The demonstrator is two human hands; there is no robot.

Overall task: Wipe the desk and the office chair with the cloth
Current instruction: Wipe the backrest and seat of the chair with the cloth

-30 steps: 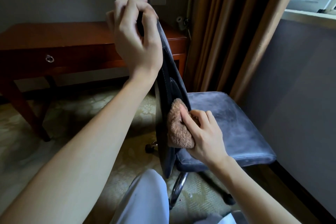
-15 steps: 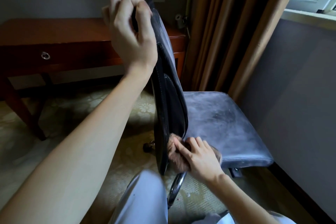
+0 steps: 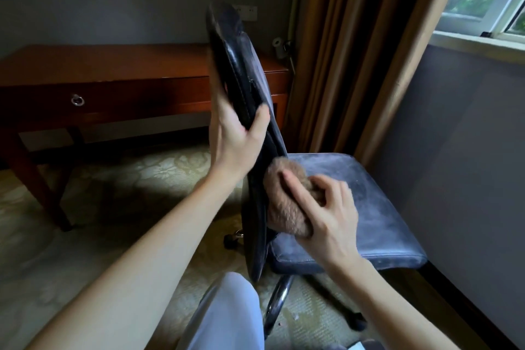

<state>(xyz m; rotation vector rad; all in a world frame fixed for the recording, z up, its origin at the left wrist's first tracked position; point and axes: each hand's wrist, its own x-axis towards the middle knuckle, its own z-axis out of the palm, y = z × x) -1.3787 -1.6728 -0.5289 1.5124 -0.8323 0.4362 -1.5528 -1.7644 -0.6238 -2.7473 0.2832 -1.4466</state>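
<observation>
Backrest wipe, under way on the office chair point(image 3: 257, 241). Gripping the near edge of the backrest point(image 3: 235, 65) at mid height with the left hand point(image 3: 238, 136), thumb hooked over the front face, other fingers hidden behind; sitting well below the top rim clasped half a second ago. Pressing the brown cloth point(image 3: 284, 202) against the lower front face with the right hand point(image 3: 329, 216), forefinger lying straight across the bundle, remaining fingers curling round it. Riding higher than half a second ago, when down at the joint with the seat point(image 3: 383, 207), and returning near the height of a second ago: reading as up-and-down strokes over the lower panel. Judging the upper backrest and the dusty-looking seat as not yet covered in this pass. Noting the desk point(image 3: 113, 71) at far left, well apart from both hands; wiped or not, cannot tell
</observation>
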